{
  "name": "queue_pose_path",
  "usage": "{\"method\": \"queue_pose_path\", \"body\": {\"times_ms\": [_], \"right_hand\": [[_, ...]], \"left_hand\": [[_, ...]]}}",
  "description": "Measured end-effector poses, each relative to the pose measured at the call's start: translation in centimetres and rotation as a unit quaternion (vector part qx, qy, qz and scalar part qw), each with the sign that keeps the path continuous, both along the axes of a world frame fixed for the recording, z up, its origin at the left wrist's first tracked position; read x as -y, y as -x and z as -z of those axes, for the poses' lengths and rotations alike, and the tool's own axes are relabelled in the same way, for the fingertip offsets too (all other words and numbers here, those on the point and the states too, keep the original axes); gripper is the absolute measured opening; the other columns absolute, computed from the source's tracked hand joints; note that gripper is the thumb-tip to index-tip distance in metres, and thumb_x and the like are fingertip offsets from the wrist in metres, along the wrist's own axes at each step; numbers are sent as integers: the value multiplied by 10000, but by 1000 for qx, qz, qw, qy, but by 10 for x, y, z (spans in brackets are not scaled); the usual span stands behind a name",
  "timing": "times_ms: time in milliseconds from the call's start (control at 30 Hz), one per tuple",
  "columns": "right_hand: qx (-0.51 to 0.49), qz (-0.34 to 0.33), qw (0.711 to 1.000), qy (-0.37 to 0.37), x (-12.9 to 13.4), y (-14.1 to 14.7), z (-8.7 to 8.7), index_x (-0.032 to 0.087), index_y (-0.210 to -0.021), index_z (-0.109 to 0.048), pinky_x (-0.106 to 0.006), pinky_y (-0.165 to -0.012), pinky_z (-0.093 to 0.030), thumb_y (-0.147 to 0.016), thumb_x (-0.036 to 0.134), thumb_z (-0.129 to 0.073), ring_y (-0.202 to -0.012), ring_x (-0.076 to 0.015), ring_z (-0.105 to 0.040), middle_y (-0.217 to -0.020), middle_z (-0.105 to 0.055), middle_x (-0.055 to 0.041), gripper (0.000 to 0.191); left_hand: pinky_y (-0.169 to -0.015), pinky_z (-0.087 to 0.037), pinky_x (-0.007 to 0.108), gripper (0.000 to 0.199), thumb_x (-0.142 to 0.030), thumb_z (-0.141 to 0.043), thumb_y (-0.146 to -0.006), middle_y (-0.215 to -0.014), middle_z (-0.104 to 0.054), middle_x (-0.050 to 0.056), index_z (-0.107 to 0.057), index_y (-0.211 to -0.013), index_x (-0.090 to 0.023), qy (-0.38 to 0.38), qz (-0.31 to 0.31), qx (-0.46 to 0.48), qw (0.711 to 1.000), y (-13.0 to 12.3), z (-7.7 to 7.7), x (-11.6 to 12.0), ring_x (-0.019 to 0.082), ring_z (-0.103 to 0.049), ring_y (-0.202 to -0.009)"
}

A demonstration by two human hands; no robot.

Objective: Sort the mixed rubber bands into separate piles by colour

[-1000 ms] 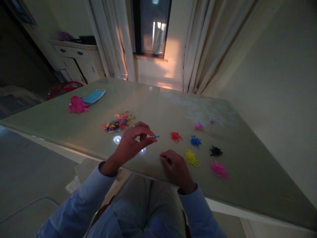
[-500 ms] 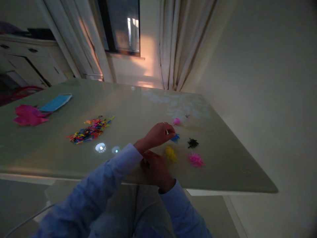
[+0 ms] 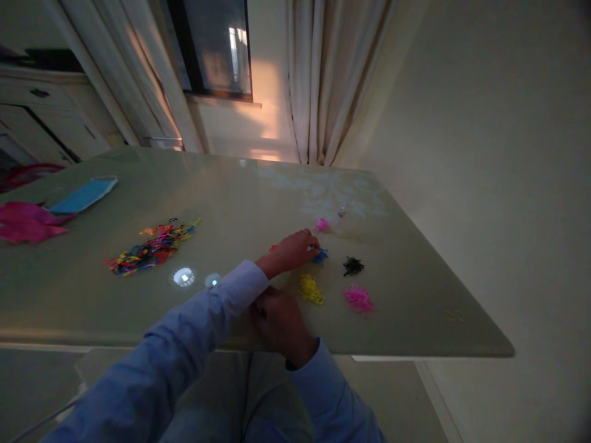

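Left hand [image 3: 293, 251] is out at one o'clock from the body, right over the blue pile [image 3: 320, 255], fingers bent and nearly together at its near edge! Whether a strand is pinched there, I can't tell. Below its wrist sits the right hand [image 3: 281, 321], curled narrow at the tabletop [image 3: 406, 307] edge; its palm is hidden, so no telling what it holds.

Now the layout, taken from the blue: black pile [image 3: 353, 266] towards four o'clock, bright pink pile [image 3: 359, 298] nearer five, yellow pile [image 3: 311, 289] just beside at six, a small pink clump [image 3: 321, 225] at twelve, and a bit of red [image 3: 273, 248] peeking past the hand at nine. Well apart, also around nine, lies the mixed heap [image 3: 154, 247].

And how do these blue pieces handle? They look like thin little elastic bands, though the view is too soft to be sure. I'd call them feather-light, limp and springy, hardly fragile, but quick to tangle and cling to a neighbour. Best hold is a fingertip pinch on one loose outer end, lifted gently; grab the middle and several likely come along together.
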State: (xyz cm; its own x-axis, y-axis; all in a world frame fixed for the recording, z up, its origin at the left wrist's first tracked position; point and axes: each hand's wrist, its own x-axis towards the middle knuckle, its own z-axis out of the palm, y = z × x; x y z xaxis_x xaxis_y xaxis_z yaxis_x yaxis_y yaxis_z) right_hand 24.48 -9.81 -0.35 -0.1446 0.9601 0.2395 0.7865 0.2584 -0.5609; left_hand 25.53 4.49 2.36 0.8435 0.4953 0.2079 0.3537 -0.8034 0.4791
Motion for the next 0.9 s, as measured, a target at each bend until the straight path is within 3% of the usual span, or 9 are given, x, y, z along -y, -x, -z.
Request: {"method": "queue_pose_path", "body": {"times_ms": [200, 400, 600, 900], "right_hand": [[1, -8, 1000, 6, -1, -1, 1, 183, -1001, -719, -261, -703, -450, -926, 194, -563, -833, -190, -672, -973, -732, -69, 174], [-52, -3, 999, -7, -1, -1, 5, 190, -972, -731, -250, -742, -462, -903, 140, -585, -839, -173, -667, -938, -730, -53, 169], [-71, 15, 997, -2, 1, -1, 1, 186, -948, -723, -266, -726, -473, -889, 140, -611, -818, -180, -660, -922, -721, -55, 134], [-97, 4, 995, -1, 2, -4, -7, 202, -929, -699, -264, -717, -462, -918, 210, -581, -770, -161, -632, -868, -700, -29, 118]], "left_hand": [[-873, -509, 341, 248, -258, -577, -905, -1080, -680, 107, -725, -1089, -181, -6, -3, 16, 1000, 14, -2, 0, 216, -652, -961], [-763, -520, 283, 189, -212, -620, -871, -983, -689, 82, -741, -1008, -162, 35, -70, 103, 992, 48, -12, 4, 133, -635, -726], [-658, -492, 241, 176, -237, -599, -884, -855, -704, 48, -739, -962, -165, 70, -173, 186, 965, 116, -11, 24, 114, -597, -652], [-708, -472, 293, 231, -233, -530, -923, -861, -705, 63, -743, -994, -177, 15, -266, 145, 953, 231, 27, 48, 171, -633, -748]]}}
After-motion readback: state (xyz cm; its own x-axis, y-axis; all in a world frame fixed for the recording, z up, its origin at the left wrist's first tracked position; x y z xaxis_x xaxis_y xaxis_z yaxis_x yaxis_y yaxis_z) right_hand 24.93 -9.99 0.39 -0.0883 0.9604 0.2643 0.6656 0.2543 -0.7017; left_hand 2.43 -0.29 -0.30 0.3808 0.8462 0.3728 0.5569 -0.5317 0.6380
